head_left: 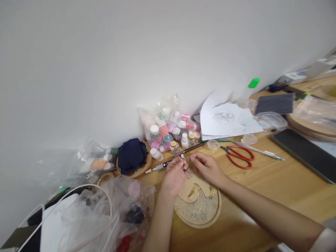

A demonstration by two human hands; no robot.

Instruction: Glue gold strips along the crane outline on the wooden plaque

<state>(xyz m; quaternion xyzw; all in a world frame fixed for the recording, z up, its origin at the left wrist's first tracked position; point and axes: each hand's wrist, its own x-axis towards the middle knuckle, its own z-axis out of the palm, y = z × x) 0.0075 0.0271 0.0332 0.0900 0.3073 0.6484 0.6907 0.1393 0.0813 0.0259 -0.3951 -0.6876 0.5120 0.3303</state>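
A round, pale wooden panel (198, 211) lies on the table, bearing a long-necked bird with gold outlines and a feathered, wire-like pattern. Above its far edge, my left hand (173, 176) has its fingers curled and pinched together. Close by on the right, my right hand (208, 168) is also pinched, thumb against forefinger. Whatever sits between the fingertips is too small to make out. A glue tube (163, 166) marked "B-7", its label partly covered, lies just behind my left hand. Beyond the hands is a dark pen-like tool (193, 148).
Red-handled scissors (240, 157) and a silver pen-like tool (262, 151) lie to the right, near a black phone-like slab (307, 152). Bagged jars (168, 129) and drawn papers (227, 120) stand against the wall. Clear plastic bags (91, 217) crowd the left side.
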